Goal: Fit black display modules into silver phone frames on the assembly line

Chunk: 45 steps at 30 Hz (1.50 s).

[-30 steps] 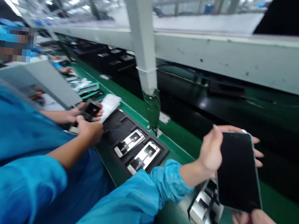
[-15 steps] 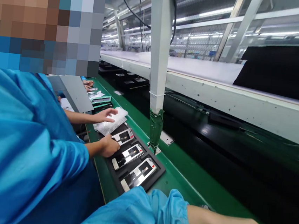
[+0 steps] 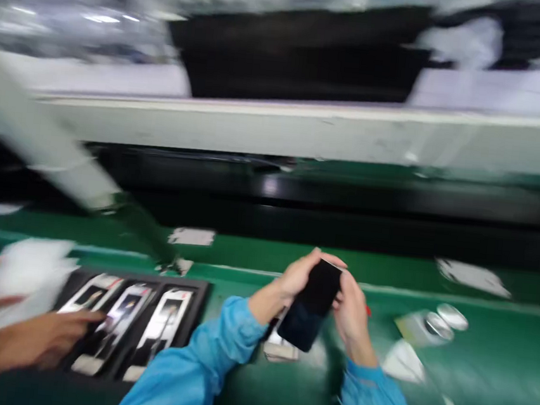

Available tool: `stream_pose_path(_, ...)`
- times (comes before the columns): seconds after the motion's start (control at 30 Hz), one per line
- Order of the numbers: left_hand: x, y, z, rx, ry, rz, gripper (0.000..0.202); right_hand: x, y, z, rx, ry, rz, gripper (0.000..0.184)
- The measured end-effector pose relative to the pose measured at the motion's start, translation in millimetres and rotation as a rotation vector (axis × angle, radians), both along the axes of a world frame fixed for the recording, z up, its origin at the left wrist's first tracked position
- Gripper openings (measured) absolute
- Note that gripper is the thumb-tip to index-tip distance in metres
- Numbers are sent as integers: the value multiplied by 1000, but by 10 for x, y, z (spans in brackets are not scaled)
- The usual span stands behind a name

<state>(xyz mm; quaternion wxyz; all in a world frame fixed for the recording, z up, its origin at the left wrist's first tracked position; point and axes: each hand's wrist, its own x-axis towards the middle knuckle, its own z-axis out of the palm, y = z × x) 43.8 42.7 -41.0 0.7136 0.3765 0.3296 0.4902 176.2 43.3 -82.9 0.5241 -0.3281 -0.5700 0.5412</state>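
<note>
Between my two hands is a phone screen [image 3: 310,305], its dark glossy face toward me, tilted above the green bench. My left hand [image 3: 296,275] grips its upper left side, fingers bent around the far edge. On the right side, my right hand [image 3: 351,309] holds the upper edge and corner. Below the screen, partly hidden by it, a pale flat piece [image 3: 280,350] lies on the bench. Motion blur softens the finer detail.
Left of me a black tray [image 3: 200,301] holds phone parts in slots; a co-worker's hand [image 3: 42,336] reaches over it, near bubble wrap [image 3: 29,275]. Rightward are a tipped-over open container [image 3: 424,329] and a white wad [image 3: 403,362]. A post [image 3: 65,151] stands front left.
The view has swung right, from the co-worker and tray to the bench before me. My outstretched hand, earlier at the lower right, now holds the phone screen together with my other hand.
</note>
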Motion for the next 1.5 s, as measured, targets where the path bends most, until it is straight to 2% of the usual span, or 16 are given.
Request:
stream_pose_path(0.07, 33, 110, 25, -64, -58, -66, 51, 1, 102, 69, -135, 79, -218, 65)
stream_pose_path(0.13, 80, 119, 117, -75, -116, -57, 47, 55, 147, 142, -194, 186, -300, 64)
stream_pose_path(0.27, 174, -141, 391, -7, -109, -108, 52, 223, -64, 397, -191, 328, -255, 52)
stream_pose_path(0.33, 206, -271, 476, 46, -73, -135, 58, 313, -205, 541, -201, 355, -232, 50)
stream_pose_path(0.43, 216, -367, 517, 126, -10, -166, 65, 420, -353, 694, -210, 361, -229, 52)
stream_pose_path(0.57, 226, -406, 547, 226, 67, -234, 74, 517, -454, 746, -183, 356, -256, 53)
stream_pose_path(0.63, 261, -431, 586, 277, 95, -228, 71, 557, -485, 722, -163, 350, -274, 55)
stream_pose_path(0.73, 340, -451, 646, 297, 146, -124, 56, 597, -507, 657, -122, 321, -294, 58)
stream_pose_path(0.83, 404, -382, 657, 235, 147, -38, 59, 618, -479, 587, -68, 266, -233, 59)
stream_pose_path(1.03, 489, -19, 533, 11, 45, -185, 62, 779, -289, 495, -18, 161, -76, 66)
stream_pose_path(1.2, 608, 199, 468, -101, 74, -184, 53, 909, -9, 405, -39, 232, -50, 64)
stream_pose_path(1.27, 652, 276, 448, -164, 121, -157, 51, 878, 164, 321, -93, 292, -91, 66)
stream_pose_path(1.37, 690, 504, 418, -244, 204, -69, 56, 764, 421, 123, -186, 382, -262, 68)
stream_pose_path(1.43, 708, 780, 399, -233, 221, 31, 59, 662, 501, -44, -257, 384, -384, 66)
stream_pose_path(1.5, 748, 1140, 382, -195, 219, 138, 61, 534, 453, -211, -322, 279, -423, 58)
